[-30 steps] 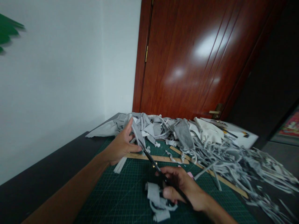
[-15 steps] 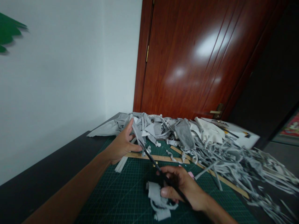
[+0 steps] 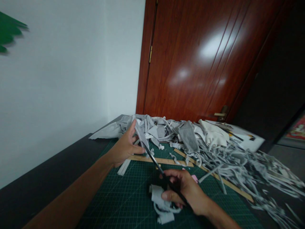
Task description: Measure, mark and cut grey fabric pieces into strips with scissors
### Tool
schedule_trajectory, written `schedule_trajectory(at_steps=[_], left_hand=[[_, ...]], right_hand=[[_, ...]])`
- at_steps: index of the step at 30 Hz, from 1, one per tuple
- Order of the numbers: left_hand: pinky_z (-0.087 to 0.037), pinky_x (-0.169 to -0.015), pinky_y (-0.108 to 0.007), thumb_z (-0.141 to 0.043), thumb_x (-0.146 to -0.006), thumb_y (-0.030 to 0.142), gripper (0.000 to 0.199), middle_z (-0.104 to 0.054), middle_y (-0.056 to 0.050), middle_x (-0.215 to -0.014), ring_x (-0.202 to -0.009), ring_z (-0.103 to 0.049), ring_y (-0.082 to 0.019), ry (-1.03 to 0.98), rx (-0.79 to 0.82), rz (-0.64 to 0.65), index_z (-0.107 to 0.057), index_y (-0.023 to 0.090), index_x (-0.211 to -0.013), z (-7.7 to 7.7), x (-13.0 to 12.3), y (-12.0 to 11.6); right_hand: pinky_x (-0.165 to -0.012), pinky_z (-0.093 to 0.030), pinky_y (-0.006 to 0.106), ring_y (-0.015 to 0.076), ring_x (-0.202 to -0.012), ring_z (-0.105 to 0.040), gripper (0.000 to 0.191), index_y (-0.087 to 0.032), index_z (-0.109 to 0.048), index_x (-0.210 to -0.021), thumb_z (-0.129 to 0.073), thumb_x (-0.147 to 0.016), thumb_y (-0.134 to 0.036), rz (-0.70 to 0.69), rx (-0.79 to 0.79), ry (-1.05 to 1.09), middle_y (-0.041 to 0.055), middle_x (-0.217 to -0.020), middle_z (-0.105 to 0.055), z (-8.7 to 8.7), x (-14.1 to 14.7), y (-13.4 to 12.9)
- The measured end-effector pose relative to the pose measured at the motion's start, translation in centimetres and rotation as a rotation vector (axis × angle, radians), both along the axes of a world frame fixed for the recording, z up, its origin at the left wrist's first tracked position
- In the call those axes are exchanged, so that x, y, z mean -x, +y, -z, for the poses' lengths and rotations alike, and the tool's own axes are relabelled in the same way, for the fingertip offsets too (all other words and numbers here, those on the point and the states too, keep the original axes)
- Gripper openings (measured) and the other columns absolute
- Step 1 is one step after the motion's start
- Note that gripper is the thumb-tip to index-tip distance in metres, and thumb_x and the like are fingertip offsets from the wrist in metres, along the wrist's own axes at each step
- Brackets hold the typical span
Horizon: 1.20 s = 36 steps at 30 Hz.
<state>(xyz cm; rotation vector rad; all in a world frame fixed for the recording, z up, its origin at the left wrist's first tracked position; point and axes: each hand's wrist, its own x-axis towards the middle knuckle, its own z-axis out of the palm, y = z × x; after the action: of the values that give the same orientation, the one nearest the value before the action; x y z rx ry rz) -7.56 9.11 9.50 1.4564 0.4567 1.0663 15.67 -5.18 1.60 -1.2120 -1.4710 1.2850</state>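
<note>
My right hand (image 3: 184,190) is closed around the black handles of a pair of scissors (image 3: 157,164). Their long blades point up and left, and the tips meet a grey fabric strip (image 3: 140,133). That strip is held by my left hand (image 3: 125,148), its thumb and fingers on either side of the cloth. Whether the blades are parted is hard to make out. Below my right hand, a crumpled bundle of grey fabric (image 3: 158,195) lies on the green cutting mat (image 3: 124,197), partly covered by the thumb.
Across the mat lie a wooden ruler (image 3: 164,161) and a second, slanted ruler (image 3: 234,188). Grey and white fabric pieces (image 3: 188,135) are heaped along the back. Many thin cut strips (image 3: 240,168) pile up at the right, near a white box (image 3: 252,140). A brown door (image 3: 181,63) stands behind.
My right hand and the scissors have shifted slightly, with the blades a little higher at the strip. The left hand stays almost where it was, still holding the cloth.
</note>
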Motion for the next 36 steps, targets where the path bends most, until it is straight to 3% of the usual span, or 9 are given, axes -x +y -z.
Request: schedule_trajectory(at_steps=[10, 18, 22, 27, 32, 36], left_hand=[[-0.065, -0.083, -0.03, -0.092, -0.061, 0.006, 0.153, -0.008, -0.008, -0.184, -0.151, -0.043, -0.042, 0.018, -0.064, 0.027, 0.006, 0.043, -0.172, 0.3, -0.7, -0.5], [-0.063, -0.099, -0.041, -0.091, -0.063, 0.006, 0.15, -0.015, -0.011, -0.182, -0.152, -0.042, -0.042, 0.039, -0.06, 0.023, 0.005, 0.04, -0.172, 0.6, -1.2, -1.0], [-0.057, -0.11, -0.044, -0.089, -0.065, 0.006, 0.144, -0.023, -0.012, -0.18, -0.153, -0.043, -0.038, -0.015, -0.049, 0.02, 0.001, 0.036, -0.173, 1.0, -1.8, -1.2], [-0.045, -0.123, -0.046, -0.083, -0.067, 0.004, 0.136, -0.021, -0.008, -0.182, -0.156, -0.04, -0.033, -0.086, 0.031, 0.007, -0.005, 0.035, -0.174, 0.9, -2.2, -1.9], [-0.045, -0.122, -0.044, -0.086, -0.063, 0.004, 0.141, -0.018, -0.009, -0.182, -0.155, -0.041, -0.033, -0.083, 0.048, 0.021, -0.003, 0.033, -0.174, 0.9, -2.1, -1.5], [-0.057, -0.107, -0.041, -0.092, -0.059, 0.008, 0.151, -0.012, -0.009, -0.183, -0.153, -0.041, -0.038, -0.037, 0.037, 0.041, 0.002, 0.037, -0.173, 1.2, -1.7, -1.0]], right_hand=[[-0.038, -0.04, 0.016, 0.0049, -0.042, -0.048, 0.078, -0.014, -0.066, -0.118, -0.094, -0.07, -0.069, -0.042, -0.047, 0.049, -0.005, -0.07, -0.063, 0.4, 0.4, -0.2], [-0.039, -0.041, 0.017, 0.0053, -0.041, -0.048, 0.077, -0.016, -0.065, -0.117, -0.092, -0.071, -0.072, -0.07, -0.06, 0.107, -0.0055, -0.067, -0.062, 1.0, 0.4, 0.0], [-0.039, -0.04, 0.016, 0.0042, -0.04, -0.046, 0.075, -0.015, -0.066, -0.116, -0.091, -0.074, -0.072, -0.048, -0.068, 0.135, -0.0048, -0.069, -0.063, 1.0, 0.6, 0.0], [-0.037, -0.036, 0.016, 0.005, -0.038, -0.044, 0.071, -0.015, -0.066, -0.115, -0.088, -0.078, -0.071, -0.062, -0.108, 0.189, -0.0066, -0.061, -0.059, 1.1, 1.0, -0.1], [-0.036, -0.036, 0.016, 0.0064, -0.037, -0.044, 0.07, -0.014, -0.065, -0.117, -0.087, -0.08, -0.07, -0.079, -0.12, 0.213, -0.0075, -0.056, -0.057, 1.1, 1.0, -0.1], [-0.039, -0.039, 0.016, 0.0063, -0.039, -0.046, 0.073, -0.014, -0.064, -0.114, -0.087, -0.077, -0.073, -0.107, -0.092, 0.186, -0.0063, -0.058, -0.059, 0.8, 0.8, -0.1]])
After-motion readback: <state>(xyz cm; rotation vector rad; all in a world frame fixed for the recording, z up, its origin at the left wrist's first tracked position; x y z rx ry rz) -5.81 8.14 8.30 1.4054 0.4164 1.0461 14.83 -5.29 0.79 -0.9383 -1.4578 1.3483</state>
